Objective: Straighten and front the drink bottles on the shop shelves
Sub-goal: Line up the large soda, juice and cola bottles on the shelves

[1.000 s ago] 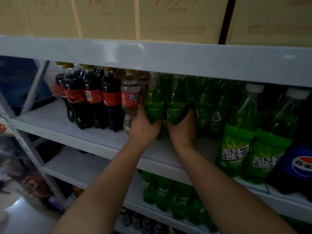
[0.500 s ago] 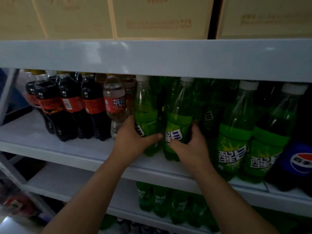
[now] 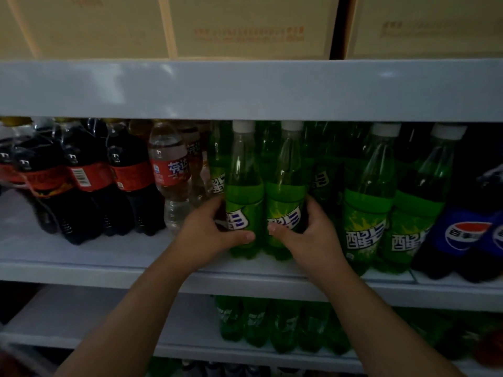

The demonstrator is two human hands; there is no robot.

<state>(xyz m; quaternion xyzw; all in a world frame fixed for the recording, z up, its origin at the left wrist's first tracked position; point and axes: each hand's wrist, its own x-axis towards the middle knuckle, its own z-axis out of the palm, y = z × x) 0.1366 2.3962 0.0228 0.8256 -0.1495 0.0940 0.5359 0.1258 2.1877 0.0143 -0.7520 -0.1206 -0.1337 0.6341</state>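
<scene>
Two green soda bottles with white caps stand side by side near the front edge of the middle shelf [image 3: 81,270]. My left hand [image 3: 206,235] grips the left green bottle [image 3: 243,191], thumb across its lower front. My right hand [image 3: 313,238] grips the right green bottle [image 3: 285,191] the same way. Both bottles are upright, their labels partly turned toward me. More green bottles stand behind them in the dark.
Two larger green bottles [image 3: 367,213] and blue cola bottles [image 3: 462,232] stand to the right. Dark cola bottles [image 3: 81,180] and a clear bottle with a red label [image 3: 171,180] stand to the left. Cardboard boxes [image 3: 245,25] sit on the top shelf. Green bottles [image 3: 272,322] fill the lower shelf.
Both hands have drawn the two green bottles forward from deeper in the shelf to its front edge. The camera has moved closer and slightly right.
</scene>
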